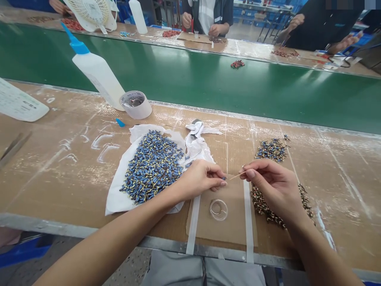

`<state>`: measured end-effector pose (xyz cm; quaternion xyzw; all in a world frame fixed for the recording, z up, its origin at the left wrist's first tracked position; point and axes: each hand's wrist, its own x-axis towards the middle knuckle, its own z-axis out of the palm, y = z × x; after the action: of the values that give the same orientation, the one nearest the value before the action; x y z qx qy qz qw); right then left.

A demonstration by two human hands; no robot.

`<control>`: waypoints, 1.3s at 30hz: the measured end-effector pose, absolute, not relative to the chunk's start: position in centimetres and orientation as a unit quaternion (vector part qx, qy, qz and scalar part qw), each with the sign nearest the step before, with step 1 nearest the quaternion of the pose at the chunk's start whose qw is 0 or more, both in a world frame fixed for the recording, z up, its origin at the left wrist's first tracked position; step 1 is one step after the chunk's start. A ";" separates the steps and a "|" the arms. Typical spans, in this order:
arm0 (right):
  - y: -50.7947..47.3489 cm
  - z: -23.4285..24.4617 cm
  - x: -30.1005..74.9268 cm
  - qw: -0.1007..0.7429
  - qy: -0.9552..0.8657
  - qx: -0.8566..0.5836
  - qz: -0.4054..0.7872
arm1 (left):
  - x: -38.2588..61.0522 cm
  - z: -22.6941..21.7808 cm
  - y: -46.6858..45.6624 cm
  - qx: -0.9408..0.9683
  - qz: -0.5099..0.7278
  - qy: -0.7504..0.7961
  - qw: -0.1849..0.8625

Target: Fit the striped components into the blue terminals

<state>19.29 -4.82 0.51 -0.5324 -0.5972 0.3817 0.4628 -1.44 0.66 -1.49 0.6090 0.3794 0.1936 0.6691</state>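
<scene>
Between thumb and fingers, my left hand [204,178] pinches a small blue piece [224,178]. My right hand [275,186] holds a thin wooden toothpick [236,175], its tip close to that piece; whether they touch I cannot tell. Below them, a small clear cup [218,209] stands on a taped cardboard sheet [226,232]. Left of my left hand, a large heap of blue and yellow pieces [153,167] lies on white paper [114,198]. Partly under my right hand is a pile of dark and cream pieces [264,206], with a smaller blue-and-yellow cluster [270,150] beyond it.
A blue-tipped bottle [98,75] stands beside a tape roll [137,105]. Crumpled white paper [198,143] lies behind my left hand. Tweezers [14,147] rest at far left. Across the green conveyor belt [184,79], several people work near a fan [92,14].
</scene>
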 end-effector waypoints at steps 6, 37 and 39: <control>-4.6 -0.2 18.7 0.451 -0.611 -0.552 0.346 | -1.5 -1.2 0.7 0.609 0.186 0.373 0.675; -4.7 0.1 18.4 0.401 -0.725 -0.510 0.232 | -1.7 -1.5 0.8 0.650 0.178 0.355 0.648; -4.7 0.0 18.4 0.397 -0.729 -0.506 0.234 | -1.7 -1.4 0.7 0.658 0.173 0.351 0.644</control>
<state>18.38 -4.68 0.04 -0.5057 -0.7293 0.2336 0.3973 -1.71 0.72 -1.38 0.6576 0.3506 0.1725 0.6441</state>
